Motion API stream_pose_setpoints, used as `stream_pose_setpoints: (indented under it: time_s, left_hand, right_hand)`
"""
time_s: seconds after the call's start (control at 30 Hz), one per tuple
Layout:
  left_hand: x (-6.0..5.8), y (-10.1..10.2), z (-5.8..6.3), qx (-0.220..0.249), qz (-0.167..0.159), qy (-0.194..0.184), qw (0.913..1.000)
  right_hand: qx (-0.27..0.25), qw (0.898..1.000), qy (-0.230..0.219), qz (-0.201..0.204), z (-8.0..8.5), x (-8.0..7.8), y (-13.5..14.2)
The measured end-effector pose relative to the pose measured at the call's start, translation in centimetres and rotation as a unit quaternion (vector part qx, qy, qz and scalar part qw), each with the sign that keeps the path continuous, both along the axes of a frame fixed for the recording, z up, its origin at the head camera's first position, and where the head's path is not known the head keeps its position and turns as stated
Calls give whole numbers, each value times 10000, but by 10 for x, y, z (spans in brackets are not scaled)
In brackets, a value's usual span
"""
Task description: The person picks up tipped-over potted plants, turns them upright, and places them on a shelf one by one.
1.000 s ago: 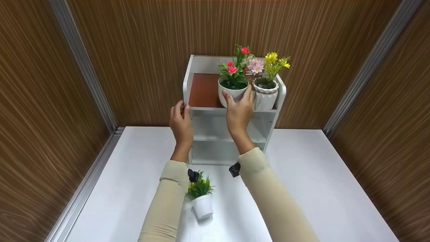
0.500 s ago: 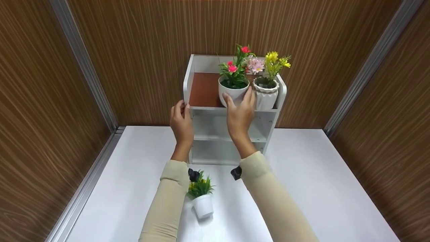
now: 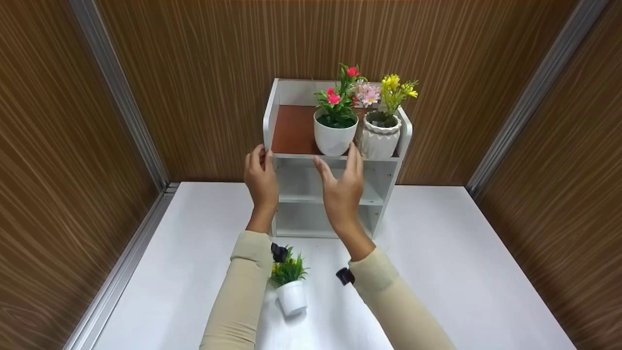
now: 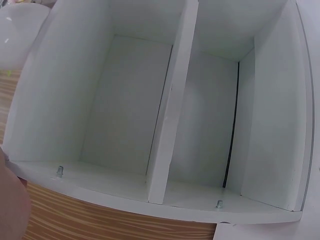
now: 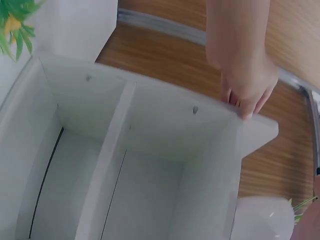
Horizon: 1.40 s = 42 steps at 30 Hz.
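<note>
Though left wrist crops it, left grip (image 3: 262,181) pinches shelf (image 3: 300,187) | right grip (image 3: 343,190) spread, empty

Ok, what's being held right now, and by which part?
The left grip holds the white shelf unit by the front edge of its left side panel. The right grip, open near the red-flowered pot, holds nothing.

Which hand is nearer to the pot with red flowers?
Right. The right hand is just in front of the red-flowered pot; the left hand is farther left, gripping the shelf's side panel.
</note>
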<state>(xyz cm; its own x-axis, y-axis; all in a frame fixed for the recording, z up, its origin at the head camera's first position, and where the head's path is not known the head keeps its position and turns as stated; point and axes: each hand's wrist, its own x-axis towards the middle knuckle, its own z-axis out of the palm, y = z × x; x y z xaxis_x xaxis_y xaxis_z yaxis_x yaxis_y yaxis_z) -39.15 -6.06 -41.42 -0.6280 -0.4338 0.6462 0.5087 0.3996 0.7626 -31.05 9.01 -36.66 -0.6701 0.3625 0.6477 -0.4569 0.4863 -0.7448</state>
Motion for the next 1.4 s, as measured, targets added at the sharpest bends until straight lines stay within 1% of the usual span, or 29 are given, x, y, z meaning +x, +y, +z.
stream_pose_setpoints:
  time_s: [0.1,0.23,0.37,0.57,0.77,0.93,1.0,1.13,1.23,1.4]
  left_hand:
    - [0,0,-1,-6,-8,-40,10000]
    - [1,0,-1,17,-77,-63,9999]
    - [1,0,0,55,-125,-64,9999]
    - [1,-1,0,50,-133,-112,9998]
    - [2,-1,-1,37,-93,-127,9999]
    - [1,-2,-1,-83,-31,-23,10000]
    - [0,-2,-1,-80,-42,-8,10000]
    - [0,-2,-1,-65,-85,1,9999]
    - [0,-3,-2,-45,-84,28,10000]
    - [1,-3,-2,-20,-117,32,9999]
  right_hand:
    - [8,9998,-8,187,-11,13,1]
    - [19,9992,-41,399,-28,26,4]
    - [105,9982,-198,552,-45,38,8]
    - [50,9943,-676,829,-75,57,8]
    - [71,9862,-1340,970,-106,68,3]
    - [219,9806,-1631,1065,-130,77,-1]
    - [304,9777,-1765,1094,-141,80,-3]
    - [420,9683,-2186,1132,-162,86,-6]
    - [442,9583,-2564,1183,-176,90,-9]
    - [417,9417,-3060,1333,-197,99,-12]
